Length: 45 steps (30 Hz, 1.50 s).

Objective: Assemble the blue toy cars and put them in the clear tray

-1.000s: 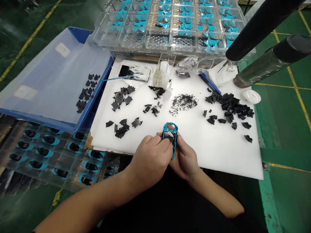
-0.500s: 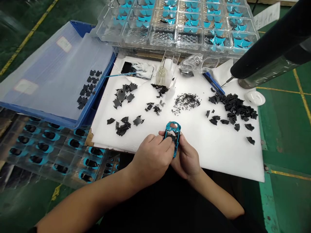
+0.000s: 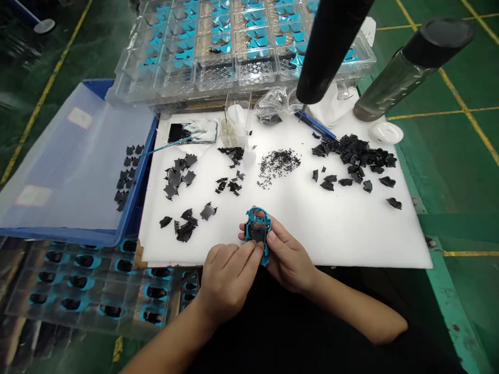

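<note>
Both hands (image 3: 228, 275) hold a blue frame (image 3: 257, 212) near the foam edge (image 3: 331, 266).

Legible markings: none; one pale label (image 3: 79, 118) and a second pale label (image 3: 34, 196), both on the clear plastic sheet (image 3: 78, 166) over the blue crate (image 3: 78, 238), show no readable text.
</note>
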Available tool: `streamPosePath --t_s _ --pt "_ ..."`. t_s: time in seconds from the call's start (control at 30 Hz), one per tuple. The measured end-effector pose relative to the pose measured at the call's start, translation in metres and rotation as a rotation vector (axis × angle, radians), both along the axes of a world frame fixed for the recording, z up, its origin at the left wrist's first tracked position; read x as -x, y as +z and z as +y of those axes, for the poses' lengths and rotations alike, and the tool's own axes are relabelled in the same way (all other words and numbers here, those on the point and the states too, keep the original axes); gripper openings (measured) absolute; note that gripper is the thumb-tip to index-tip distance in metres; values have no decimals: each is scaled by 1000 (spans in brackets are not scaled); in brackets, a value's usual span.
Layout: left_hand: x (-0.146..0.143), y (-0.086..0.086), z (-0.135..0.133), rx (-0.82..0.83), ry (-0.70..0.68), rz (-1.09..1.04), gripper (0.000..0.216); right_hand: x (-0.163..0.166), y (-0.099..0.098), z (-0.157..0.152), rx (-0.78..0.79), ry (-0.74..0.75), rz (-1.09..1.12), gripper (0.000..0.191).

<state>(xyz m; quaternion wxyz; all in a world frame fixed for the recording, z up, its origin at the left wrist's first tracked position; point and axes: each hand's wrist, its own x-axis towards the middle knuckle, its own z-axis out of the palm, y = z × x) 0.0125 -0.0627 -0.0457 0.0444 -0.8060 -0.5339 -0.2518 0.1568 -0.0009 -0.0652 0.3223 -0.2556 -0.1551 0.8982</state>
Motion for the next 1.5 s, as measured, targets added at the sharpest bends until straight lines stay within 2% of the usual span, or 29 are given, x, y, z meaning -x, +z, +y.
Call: streamPosePath --t_s 0.17,0.53,1.1,1.5 --pt "2 -6 -8 18 11 16 32 -2 -6 -2 -100 43 -11 48" --pt "-1 -11 -10 0 32 -46 33 -6 -10 -4 -185 66 -35 45" --pt "-2 -13 -7 -3 18 -94 35 -8 -14 -3 -281 108 -15 39" --pt "-4 -8 -4 11 24 -54 31 -5 -12 -1 -263 102 -7 35"
